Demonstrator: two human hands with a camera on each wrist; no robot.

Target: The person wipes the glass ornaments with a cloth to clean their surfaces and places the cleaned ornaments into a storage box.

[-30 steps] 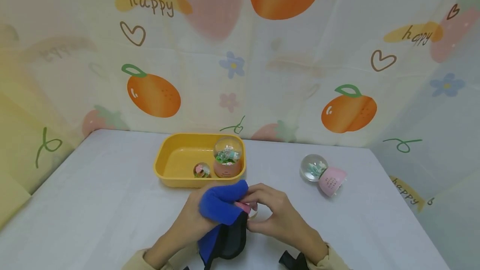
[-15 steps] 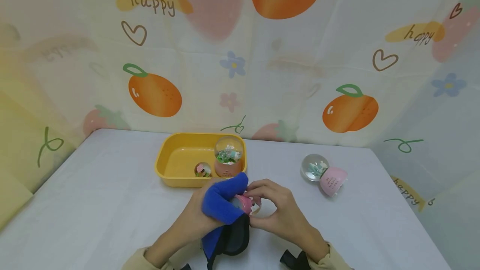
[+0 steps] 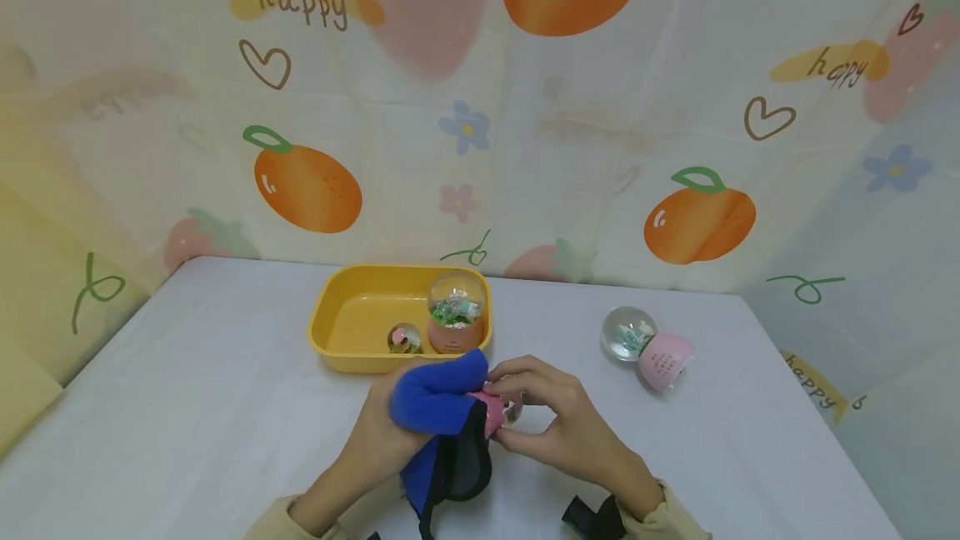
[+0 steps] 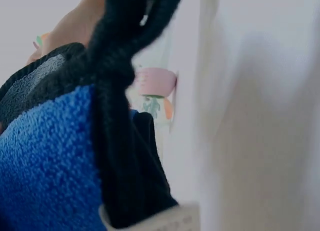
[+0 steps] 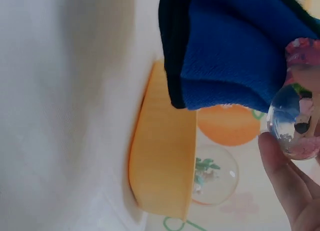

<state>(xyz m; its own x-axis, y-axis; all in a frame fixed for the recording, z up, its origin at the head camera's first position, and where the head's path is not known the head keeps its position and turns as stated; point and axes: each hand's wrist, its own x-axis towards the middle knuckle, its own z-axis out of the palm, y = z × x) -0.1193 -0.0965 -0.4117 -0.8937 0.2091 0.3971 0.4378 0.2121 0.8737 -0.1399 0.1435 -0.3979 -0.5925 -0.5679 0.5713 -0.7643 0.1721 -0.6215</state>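
Note:
In the head view my left hand [image 3: 378, 432] grips a blue cloth [image 3: 431, 398] with black edging, folded around the pink base of a small snow globe [image 3: 494, 413]. From the other side, my right hand [image 3: 555, 419] holds the globe between thumb and fingers. The right wrist view shows its clear ball [image 5: 295, 123] with a small figure inside, touched by a fingertip, while the cloth [image 5: 235, 51] lies against the base. Cloth fills much of the left wrist view, so my left fingers are mostly hidden there.
Beyond my hands stands a yellow tray [image 3: 352, 363] holding a larger snow globe [image 3: 456, 315] and a small glass ball [image 3: 403, 338]. A pink-based snow globe [image 3: 663, 362] lies on its side at the right of the white table [image 3: 187, 407]. Black straps [image 3: 594, 517] show near my right wrist.
The cloth shifts slightly around the globe, and more of the pink base shows than a second ago. Both hands stay in nearly the same place. Tray and other globes have not moved.

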